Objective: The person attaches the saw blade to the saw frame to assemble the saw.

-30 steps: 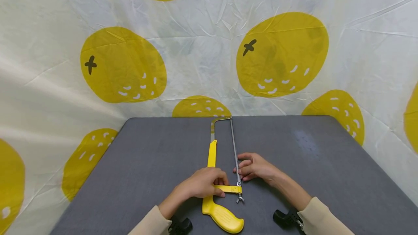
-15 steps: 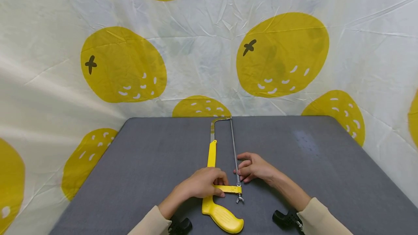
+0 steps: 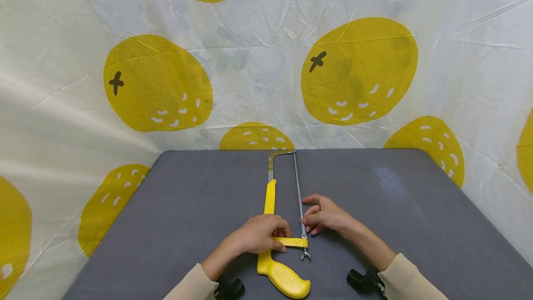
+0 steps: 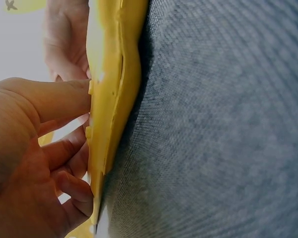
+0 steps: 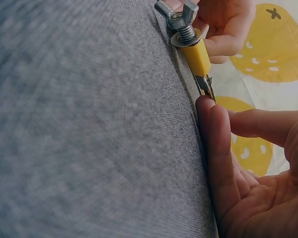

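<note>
A hacksaw with a yellow handle and a silver bow lies on the grey table, its handle toward me. My left hand grips its yellow frame just above the handle, thumb by the short crosspiece. On the right side, my right hand pinches the thin blade near its lower end, with a fingertip showing past the blade. A wing nut sticks out of the crosspiece's end, untouched by the right fingers. In the left wrist view the yellow handle hides part of the left fingertips.
The grey table reaches back to a white curtain printed with yellow fruit. Black wrist mounts sit under both cuffs, close over the tabletop. A pale smudge marks the table at the right.
Almost nothing differs: the right fingers shift very slightly along the blade. The left hand and the hacksaw stay in place.
</note>
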`<action>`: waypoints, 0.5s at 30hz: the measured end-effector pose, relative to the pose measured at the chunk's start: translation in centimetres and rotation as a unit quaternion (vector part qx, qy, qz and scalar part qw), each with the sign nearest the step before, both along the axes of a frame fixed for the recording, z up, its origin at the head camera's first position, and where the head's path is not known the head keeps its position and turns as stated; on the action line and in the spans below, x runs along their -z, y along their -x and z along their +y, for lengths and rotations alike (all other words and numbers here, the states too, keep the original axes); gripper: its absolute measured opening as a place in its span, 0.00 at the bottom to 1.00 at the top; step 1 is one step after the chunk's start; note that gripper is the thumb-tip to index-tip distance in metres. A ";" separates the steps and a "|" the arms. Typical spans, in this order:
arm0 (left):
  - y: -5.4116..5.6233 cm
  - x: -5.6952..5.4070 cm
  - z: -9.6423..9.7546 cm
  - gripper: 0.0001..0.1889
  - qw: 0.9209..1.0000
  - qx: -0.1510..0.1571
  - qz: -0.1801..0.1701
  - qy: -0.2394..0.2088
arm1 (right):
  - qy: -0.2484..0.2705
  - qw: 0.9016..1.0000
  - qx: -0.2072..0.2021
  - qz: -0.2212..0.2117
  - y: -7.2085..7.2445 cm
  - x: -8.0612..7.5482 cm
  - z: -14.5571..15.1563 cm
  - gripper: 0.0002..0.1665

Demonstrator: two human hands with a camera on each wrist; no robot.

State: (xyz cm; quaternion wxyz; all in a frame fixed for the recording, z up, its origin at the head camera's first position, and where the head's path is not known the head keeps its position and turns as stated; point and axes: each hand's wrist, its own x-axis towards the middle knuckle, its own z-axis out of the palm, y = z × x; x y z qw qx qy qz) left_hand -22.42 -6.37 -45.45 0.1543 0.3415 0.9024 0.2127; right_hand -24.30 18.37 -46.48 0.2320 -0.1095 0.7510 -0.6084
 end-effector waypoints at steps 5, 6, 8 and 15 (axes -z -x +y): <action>-0.2 -0.1 0.0 0.09 1.000 0.004 0.011 0.005 | -0.005 1.000 -0.001 0.005 -0.2 -0.2 -0.1 0.40; -0.1 -0.1 0.0 0.09 1.000 0.006 0.014 0.006 | -0.008 1.000 -0.001 0.005 -0.3 -0.2 -0.1 0.40; -0.1 -0.1 0.0 0.09 1.000 0.008 0.019 0.005 | -0.012 1.000 -0.003 0.004 -0.3 -0.3 -0.1 0.39; -0.1 0.1 0.0 0.09 0.999 0.013 0.042 0.011 | -0.024 1.000 -0.019 -0.009 -0.3 -0.5 0.4 0.34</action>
